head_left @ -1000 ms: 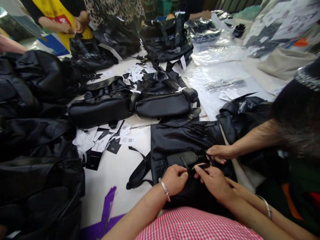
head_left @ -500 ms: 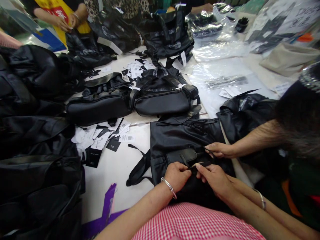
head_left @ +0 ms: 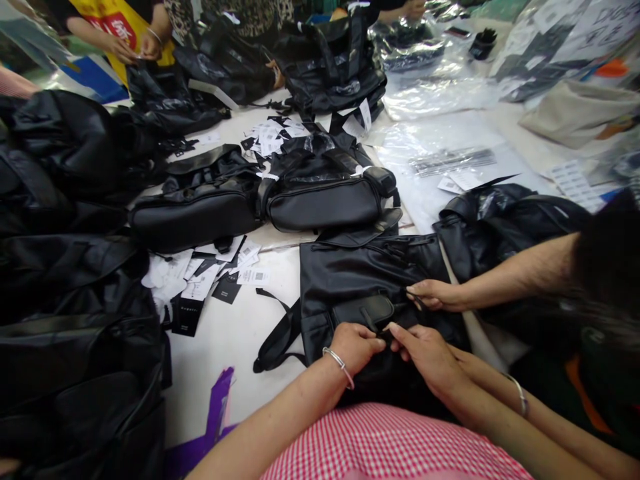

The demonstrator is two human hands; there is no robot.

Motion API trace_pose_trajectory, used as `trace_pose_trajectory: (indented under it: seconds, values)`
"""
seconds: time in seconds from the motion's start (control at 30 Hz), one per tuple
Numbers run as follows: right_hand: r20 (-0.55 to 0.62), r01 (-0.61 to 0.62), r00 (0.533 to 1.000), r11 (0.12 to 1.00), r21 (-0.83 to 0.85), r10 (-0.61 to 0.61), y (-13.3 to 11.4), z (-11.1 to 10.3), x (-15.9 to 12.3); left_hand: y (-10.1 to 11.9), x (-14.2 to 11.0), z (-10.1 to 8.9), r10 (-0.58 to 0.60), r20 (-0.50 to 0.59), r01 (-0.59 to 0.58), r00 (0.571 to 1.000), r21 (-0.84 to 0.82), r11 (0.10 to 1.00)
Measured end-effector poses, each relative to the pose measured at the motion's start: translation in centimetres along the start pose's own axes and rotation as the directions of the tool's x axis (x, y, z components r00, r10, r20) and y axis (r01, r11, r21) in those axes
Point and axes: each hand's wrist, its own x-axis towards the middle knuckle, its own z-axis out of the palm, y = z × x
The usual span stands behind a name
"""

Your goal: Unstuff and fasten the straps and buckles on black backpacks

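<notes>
Left hand [head_left: 357, 348] and right hand [head_left: 425, 357] are positioned over the black backpack [head_left: 360, 267], which lies flat beneath and beyond them. Its pocket flap [head_left: 367, 309] sits just beyond the left hand. Both hands are narrowed, pinching a dark piece [head_left: 385, 331] too small to identify.

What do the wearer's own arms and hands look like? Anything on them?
Left hand: ungloved, silver-coloured bangle at the wrist. Right hand: ungloved, no bangle visible. Both forearms bare, no sleeves in view. No cables or markings seen.
</notes>
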Motion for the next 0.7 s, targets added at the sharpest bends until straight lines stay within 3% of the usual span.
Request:
trace_pose_trajectory:
  seconds: [0.37,0.7]
  values:
    - [-0.001,0.024,1.000,1.000,-0.011,-0.024,0.5,0.2,0.7,0.3,0.6,0.2,-0.031,0.005,0.031,0.999,0.081,0.996]
    - [0.014,0.050,0.999,0.998,-0.028,-0.050,0.7,0.0,1.2,0.7,-0.8,0.0,0.038,0.030,-0.043,0.999,0.186,0.982]
